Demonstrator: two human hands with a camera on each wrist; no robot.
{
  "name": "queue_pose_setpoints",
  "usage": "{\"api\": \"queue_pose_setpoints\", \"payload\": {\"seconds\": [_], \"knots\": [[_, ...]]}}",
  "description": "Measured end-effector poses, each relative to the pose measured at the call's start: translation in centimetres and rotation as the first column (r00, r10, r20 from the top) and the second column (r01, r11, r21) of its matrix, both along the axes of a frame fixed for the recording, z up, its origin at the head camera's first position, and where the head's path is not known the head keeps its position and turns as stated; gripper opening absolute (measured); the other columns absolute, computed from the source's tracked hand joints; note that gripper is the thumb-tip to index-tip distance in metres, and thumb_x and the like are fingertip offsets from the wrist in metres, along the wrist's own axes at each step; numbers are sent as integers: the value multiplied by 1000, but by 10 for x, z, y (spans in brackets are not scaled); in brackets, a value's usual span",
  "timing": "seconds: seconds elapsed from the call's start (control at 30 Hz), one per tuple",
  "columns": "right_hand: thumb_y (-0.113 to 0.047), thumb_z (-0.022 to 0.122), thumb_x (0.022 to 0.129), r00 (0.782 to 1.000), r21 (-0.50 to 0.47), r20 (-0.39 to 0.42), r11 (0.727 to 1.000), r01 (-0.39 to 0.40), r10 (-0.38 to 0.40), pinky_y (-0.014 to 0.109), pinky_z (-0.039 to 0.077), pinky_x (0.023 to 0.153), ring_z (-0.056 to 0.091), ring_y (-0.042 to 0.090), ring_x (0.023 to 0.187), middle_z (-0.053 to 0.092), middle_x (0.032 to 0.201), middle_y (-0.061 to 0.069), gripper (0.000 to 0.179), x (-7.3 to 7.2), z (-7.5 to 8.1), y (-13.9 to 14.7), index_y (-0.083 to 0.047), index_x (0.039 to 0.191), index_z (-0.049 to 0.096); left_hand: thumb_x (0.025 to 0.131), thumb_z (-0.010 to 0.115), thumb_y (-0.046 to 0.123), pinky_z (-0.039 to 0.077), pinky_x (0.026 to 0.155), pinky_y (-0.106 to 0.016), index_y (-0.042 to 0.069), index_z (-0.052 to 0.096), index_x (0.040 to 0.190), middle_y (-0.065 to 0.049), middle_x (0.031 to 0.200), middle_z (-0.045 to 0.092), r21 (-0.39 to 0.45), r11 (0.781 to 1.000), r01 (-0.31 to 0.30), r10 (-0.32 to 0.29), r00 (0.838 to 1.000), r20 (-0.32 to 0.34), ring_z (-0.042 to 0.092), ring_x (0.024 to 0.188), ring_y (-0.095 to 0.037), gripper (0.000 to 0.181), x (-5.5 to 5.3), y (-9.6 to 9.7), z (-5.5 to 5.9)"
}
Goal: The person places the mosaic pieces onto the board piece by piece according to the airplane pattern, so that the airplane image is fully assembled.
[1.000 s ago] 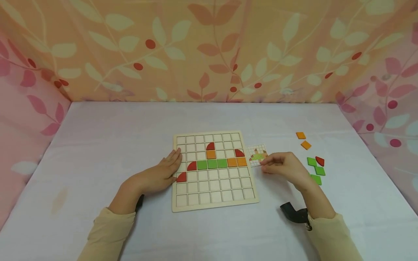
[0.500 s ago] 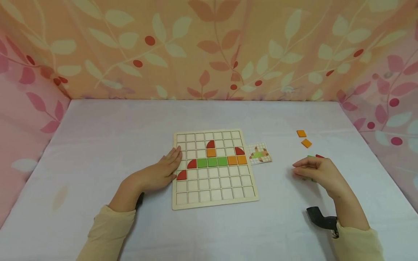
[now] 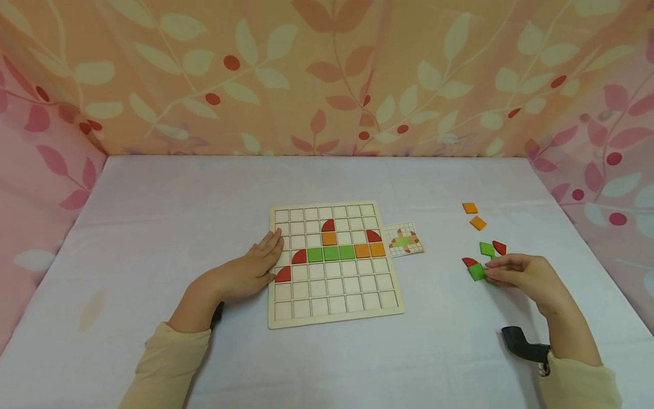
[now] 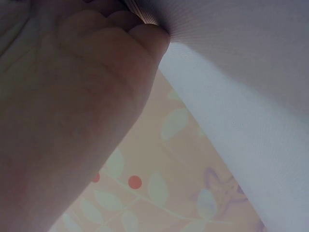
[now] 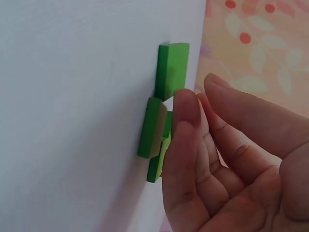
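Note:
My left hand point(image 3: 250, 270) lies with its fingers on the left edge of the wooden grid board point(image 3: 337, 322). In the left wrist view the underside of that hand point(image 4: 91, 92) fills the upper left. Red quarter-round pieces point(image 3: 283, 274), green square tiles point(image 3: 331, 253) and orange square tiles point(image 3: 361, 250) sit in the board's cells. My right hand point(image 3: 528, 278) is at the loose pieces on the right, its fingertips beside a green tile point(image 3: 476, 272). The right wrist view shows a gap between thumb point(image 5: 227, 89) and fingers, with green tiles point(image 5: 176, 70) just beyond them.
A small pattern card point(image 3: 403, 239) touches the board's right side. Two orange tiles point(image 3: 477, 222) lie farther back on the right. Loose red pieces point(image 3: 499, 247) lie among the green ones. A patterned curtain point(image 3: 327, 79) stands behind the white tabletop point(image 3: 204, 193).
My right hand has moved right, from the card to the loose pieces. A red piece and a green tile now show left of its fingertips. My left hand stays on the board's edge.

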State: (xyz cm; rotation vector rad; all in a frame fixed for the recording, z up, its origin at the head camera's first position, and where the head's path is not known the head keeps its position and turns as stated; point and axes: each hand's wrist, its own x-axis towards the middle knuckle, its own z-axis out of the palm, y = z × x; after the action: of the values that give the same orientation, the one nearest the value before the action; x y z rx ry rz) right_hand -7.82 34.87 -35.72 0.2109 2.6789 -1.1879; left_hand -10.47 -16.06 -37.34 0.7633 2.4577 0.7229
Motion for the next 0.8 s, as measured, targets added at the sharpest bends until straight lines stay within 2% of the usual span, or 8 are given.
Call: {"api": "queue_pose_setpoints", "payload": {"seconds": [0.23, 0.47, 0.8], "knots": [[-18, 72, 84, 1000, 68, -29, 998, -8, 10, 16, 41, 66, 55, -3, 74, 69, 78, -8, 37, 0, -6, -3, 11, 105, 63, 98, 43, 9, 5, 112, -54, -10, 8, 147, -20, 156, -8, 6, 1000, -4, 4, 1000, 8, -8, 142, -34, 63, 0, 0, -2], [-19, 76, 80, 1000, 123, -13, 992, -19, 21, 13, 41, 66, 57, -2, 73, 69, 83, 3, 43, -3, -8, -9, 11, 107, 61, 98, 43, 9, 5, 112, -54, -10, 8, 146, -20, 155, -8, -3, 1000, 8, -8, 1000, -1, -8, 142, -35, 63, 0, 0, -1], [-20, 79, 77, 999, 170, -18, 985, -26, 29, 14, 43, 63, 57, 2, 69, 65, 82, 2, 47, -6, -8, -14, 11, 107, 61, 98, 43, 9, 6, 112, -55, -11, 9, 146, -21, 155, -7, 0, 1000, 4, -4, 1000, 0, -7, 142, -35, 62, 1, 1, 2]]}}
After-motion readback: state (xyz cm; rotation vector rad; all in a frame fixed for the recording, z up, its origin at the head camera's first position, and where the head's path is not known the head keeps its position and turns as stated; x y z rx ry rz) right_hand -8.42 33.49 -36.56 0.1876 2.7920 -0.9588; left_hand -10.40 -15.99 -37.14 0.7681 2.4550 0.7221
